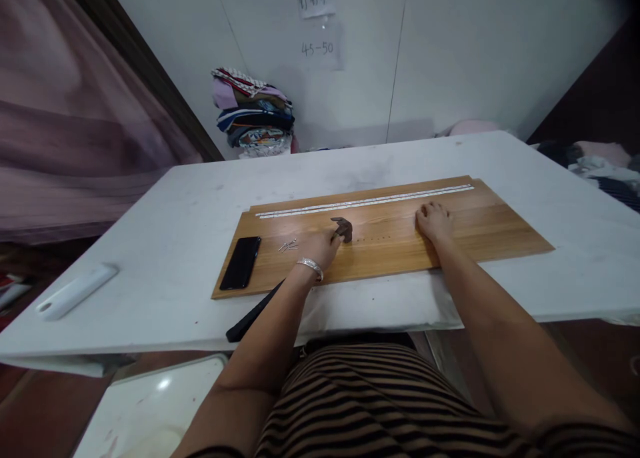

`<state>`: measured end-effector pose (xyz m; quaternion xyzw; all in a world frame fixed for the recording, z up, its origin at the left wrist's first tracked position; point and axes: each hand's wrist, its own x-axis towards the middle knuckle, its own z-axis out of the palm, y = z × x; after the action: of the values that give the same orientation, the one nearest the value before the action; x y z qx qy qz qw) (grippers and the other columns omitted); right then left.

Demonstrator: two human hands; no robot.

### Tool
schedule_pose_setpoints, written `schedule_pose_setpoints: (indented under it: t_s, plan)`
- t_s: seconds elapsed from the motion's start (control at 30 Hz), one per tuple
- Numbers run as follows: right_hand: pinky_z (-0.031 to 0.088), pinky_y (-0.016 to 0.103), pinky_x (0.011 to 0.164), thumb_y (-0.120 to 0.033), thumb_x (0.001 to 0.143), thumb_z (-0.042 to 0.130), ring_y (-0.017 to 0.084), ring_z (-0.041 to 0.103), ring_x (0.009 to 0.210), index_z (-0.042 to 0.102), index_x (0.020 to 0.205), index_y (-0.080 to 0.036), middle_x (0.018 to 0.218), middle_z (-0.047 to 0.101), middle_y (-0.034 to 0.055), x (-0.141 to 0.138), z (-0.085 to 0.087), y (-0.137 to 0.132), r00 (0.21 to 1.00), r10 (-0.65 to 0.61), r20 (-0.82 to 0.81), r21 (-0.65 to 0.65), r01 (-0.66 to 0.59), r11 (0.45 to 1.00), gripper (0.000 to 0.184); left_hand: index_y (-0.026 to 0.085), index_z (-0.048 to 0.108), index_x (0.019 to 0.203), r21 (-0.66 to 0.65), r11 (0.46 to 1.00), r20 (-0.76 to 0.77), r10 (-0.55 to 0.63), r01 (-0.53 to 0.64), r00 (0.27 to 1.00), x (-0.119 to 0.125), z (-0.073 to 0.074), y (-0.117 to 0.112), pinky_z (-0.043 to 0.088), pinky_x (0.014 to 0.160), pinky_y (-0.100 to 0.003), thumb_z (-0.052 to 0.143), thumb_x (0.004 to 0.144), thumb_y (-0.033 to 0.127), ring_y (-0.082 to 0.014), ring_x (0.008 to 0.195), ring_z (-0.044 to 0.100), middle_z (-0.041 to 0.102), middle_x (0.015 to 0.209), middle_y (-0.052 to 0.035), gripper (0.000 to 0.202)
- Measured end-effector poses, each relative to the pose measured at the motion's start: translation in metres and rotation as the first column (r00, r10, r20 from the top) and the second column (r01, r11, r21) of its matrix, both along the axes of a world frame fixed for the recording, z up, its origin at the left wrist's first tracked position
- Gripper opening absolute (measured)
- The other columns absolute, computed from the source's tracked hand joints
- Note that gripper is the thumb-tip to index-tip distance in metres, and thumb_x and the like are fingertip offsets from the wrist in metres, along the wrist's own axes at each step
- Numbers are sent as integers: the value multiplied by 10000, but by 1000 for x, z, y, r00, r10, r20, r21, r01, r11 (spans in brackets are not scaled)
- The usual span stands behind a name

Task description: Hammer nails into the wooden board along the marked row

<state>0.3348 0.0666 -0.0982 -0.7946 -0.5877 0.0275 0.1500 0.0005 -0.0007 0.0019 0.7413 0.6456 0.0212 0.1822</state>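
Note:
My left hand (321, 247), with a silver bracelet at the wrist, is closed around a claw hammer (345, 229) close to its brown metal head. The hammer's black handle runs back under my forearm towards the table's front edge. Below the head lies a wooden board (480, 228). My right hand (436, 222) rests on the board's right part, fingers spread and slightly bent, with nothing visible in it. Between my hands, a row of small dark nail points or holes (373, 239) dots the wood. Several loose nails (289, 245) lie left of my left hand.
A black phone (241, 263) lies on the board's left end, and white marked strips (365, 202) run along its far side. The white table (165, 245) carries a long white plastic object (77, 291) at left. Folded clothes (255, 111) are stacked by the wall.

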Motion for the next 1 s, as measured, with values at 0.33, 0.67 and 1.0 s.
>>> schedule_pose_setpoints:
  t_s: [0.33, 0.67, 1.0]
  plan:
    - [351, 516, 1060, -315, 985, 363, 339, 479, 1282, 724, 1136, -175, 1326, 649, 190, 1, -4, 1, 1000, 5, -22, 35, -4, 999, 416, 161, 747, 1158, 10, 1000, -17, 12, -11, 1000, -1, 7, 3, 505, 850, -332, 433, 1051, 384, -274, 1053, 726, 786, 1143, -153, 399]
    - [356, 491, 1065, -325, 1000, 350, 325, 481, 1295, 718, 1164, -160, 1365, 630, 185, 0, -2, 0, 1000, -2, -5, 3, 2, 1000, 436, 177, 748, 1182, 3, 1000, 23, -11, 11, 1000, 0, 1, 0, 502, 851, -337, 458, 1044, 373, -280, 1059, 724, 789, 1131, -145, 376]
    - [374, 518, 1059, -314, 986, 360, 339, 489, 1279, 726, 1132, -172, 1317, 652, 186, 0, -1, 1, 1000, -2, -10, 14, 2, 1000, 419, 179, 754, 1176, 11, 1000, -11, 10, -10, 1000, -1, 0, 3, 504, 841, -332, 451, 1051, 402, -280, 1070, 723, 787, 1150, -147, 396]
